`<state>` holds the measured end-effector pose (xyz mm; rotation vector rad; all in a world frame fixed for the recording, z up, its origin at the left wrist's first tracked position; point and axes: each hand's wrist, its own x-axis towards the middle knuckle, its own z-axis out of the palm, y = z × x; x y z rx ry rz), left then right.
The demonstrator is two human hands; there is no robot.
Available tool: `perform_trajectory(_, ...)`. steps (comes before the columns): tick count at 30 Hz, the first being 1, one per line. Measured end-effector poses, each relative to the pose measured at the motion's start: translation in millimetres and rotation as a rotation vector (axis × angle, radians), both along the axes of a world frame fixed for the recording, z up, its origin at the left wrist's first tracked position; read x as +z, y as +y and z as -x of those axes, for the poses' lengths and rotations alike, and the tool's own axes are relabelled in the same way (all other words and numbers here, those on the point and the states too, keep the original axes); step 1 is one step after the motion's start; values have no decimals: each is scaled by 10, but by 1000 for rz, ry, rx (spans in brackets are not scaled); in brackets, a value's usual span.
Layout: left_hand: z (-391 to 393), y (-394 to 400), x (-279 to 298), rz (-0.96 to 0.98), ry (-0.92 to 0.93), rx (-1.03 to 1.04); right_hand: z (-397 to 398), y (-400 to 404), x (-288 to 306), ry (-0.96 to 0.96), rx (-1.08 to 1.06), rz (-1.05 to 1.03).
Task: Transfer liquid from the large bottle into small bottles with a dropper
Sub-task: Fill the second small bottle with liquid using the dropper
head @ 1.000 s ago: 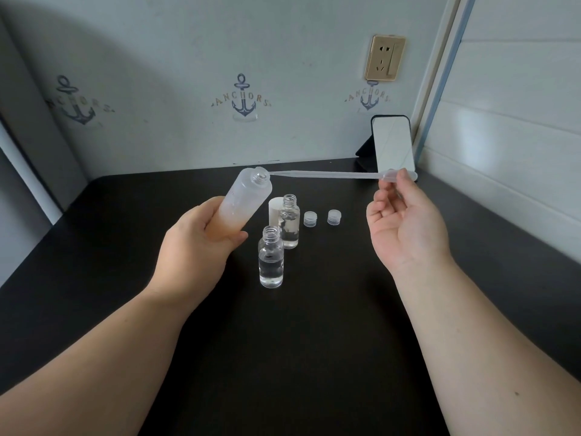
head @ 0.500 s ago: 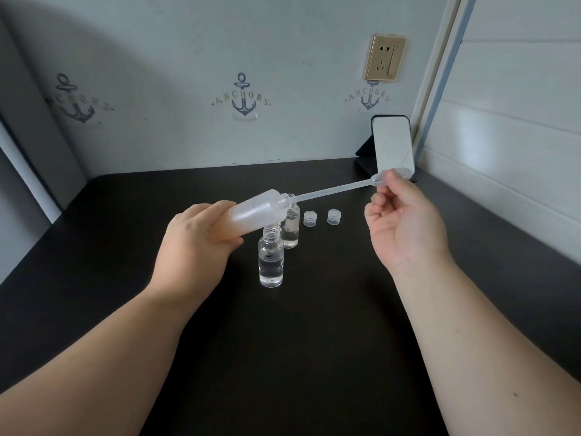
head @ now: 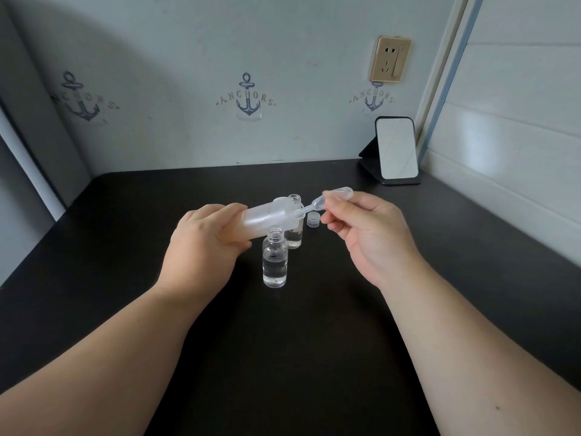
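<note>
L hand (head: 204, 243) raised above table level, fingers curled in a grip, back of hand to camera, forearm coming in from lower left. R hand (head: 371, 234) raised too, thumb & forefinger pinched, palm facing left, other fingers loosely curled

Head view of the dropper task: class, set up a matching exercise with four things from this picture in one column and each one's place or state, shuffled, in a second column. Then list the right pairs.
Column one:
1. large bottle
2. dropper
3. nearer small bottle
4. mirror

Column two:
A. propped at the table's far right corner
B. stands upright and uncapped on the table, partly filled with clear liquid
C. tilted, held by the left hand
D. bulb pinched by the right hand, stem inside a bottle's mouth

Pairs: 1-C, 2-D, 3-B, 4-A
</note>
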<state>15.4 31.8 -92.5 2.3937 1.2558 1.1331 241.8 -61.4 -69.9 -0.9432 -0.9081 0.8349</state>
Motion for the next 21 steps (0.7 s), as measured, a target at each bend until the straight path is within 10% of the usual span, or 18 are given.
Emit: perform_trajectory(21,9,34,-22,5,10,18,8,-37,35,-43,7,77)
